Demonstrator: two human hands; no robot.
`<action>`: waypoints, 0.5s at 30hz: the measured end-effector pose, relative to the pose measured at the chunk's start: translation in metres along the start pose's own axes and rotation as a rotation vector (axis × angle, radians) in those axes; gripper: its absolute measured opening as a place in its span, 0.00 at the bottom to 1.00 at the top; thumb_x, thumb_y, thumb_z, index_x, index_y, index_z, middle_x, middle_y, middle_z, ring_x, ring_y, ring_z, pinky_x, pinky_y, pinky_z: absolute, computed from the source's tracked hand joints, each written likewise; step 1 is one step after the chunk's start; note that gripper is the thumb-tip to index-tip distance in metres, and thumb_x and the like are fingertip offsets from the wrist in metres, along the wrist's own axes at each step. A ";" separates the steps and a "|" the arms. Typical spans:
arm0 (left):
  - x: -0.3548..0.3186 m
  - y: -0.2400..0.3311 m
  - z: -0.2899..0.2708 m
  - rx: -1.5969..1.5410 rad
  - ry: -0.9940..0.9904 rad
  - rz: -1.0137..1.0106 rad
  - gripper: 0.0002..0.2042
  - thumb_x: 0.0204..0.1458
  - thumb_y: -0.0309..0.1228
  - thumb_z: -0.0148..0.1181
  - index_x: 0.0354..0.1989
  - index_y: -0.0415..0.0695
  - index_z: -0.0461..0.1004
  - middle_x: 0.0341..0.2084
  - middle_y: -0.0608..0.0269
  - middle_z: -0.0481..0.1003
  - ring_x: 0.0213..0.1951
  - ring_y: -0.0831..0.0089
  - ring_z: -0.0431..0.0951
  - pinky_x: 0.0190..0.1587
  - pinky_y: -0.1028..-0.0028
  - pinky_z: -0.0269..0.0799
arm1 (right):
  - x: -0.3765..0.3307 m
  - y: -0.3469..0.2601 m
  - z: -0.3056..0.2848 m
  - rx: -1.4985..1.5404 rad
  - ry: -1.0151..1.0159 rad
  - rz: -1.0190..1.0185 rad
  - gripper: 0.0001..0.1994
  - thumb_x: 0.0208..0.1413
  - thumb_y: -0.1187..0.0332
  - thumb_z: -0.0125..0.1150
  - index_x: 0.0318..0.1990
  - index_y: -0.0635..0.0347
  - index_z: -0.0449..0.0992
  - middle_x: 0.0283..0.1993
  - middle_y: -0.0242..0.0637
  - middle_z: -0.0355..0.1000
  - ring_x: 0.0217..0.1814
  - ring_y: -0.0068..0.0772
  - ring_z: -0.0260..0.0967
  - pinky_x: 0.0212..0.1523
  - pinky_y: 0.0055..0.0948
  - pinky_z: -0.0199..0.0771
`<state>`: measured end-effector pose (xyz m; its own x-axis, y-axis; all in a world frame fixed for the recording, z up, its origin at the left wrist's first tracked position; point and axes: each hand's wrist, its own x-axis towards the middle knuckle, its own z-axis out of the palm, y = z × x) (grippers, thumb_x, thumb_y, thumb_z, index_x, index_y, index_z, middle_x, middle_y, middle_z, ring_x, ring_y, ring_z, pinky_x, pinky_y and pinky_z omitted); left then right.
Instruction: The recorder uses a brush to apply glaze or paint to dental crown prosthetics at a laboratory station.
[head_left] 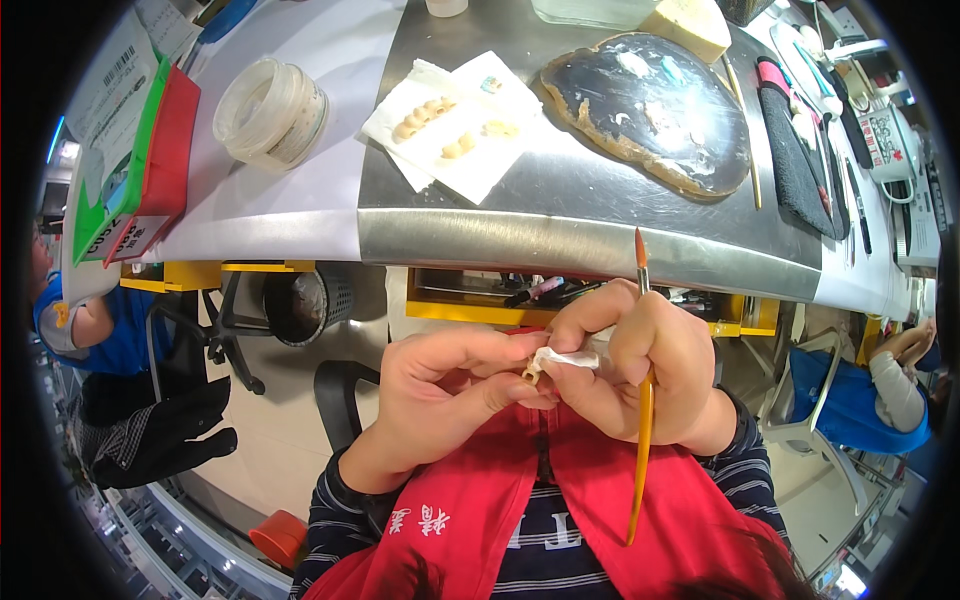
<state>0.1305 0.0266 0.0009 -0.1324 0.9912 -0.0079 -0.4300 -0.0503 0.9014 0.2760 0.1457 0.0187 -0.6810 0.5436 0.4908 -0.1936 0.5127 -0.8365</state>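
Head view, looking down over the lap, below the front edge of the bench [560, 240]. Left hand [450, 385] and right hand [640, 370] brought together at mid-frame, fingertips meeting around a small tooth-coloured dental piece [531, 373] and a wad of white tissue [570, 358]. Left grip pressed together, thumb and forefinger pinching the dental piece. Right grip closed on the tissue, touching the piece, with an orange-handled brush [643, 440] tucked between the fingers, near upright, bristle tip above the knuckles and handle end down over the red apron [480, 520]. On the steel bench above: white paper towel [455, 125] bearing rows of further tooth-coloured units; to its right, a dark irregular mixing slab [650, 110] with pale smears; beyond it, a black mat [795, 160] with slender tools. Left of the towel, a round translucent tub [270, 110] and stacked red and green trays [150, 160]. Other seated people in blue at both frame edges.
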 end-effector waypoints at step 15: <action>0.001 0.001 -0.011 -0.300 0.044 -0.016 0.16 0.51 0.27 0.57 0.47 0.33 0.67 0.30 0.50 0.75 0.33 0.67 0.78 0.36 0.72 0.77 | -0.013 0.009 -0.013 0.063 0.000 0.027 0.23 0.38 0.80 0.68 0.22 0.51 0.53 0.28 0.31 0.76 0.30 0.31 0.63 0.33 0.25 0.64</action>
<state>0.1201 0.0262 -0.0034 -0.1597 0.9861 -0.0454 -0.6759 -0.0757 0.7331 0.2926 0.1520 0.0081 -0.6862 0.5569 0.4680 -0.2189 0.4554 -0.8630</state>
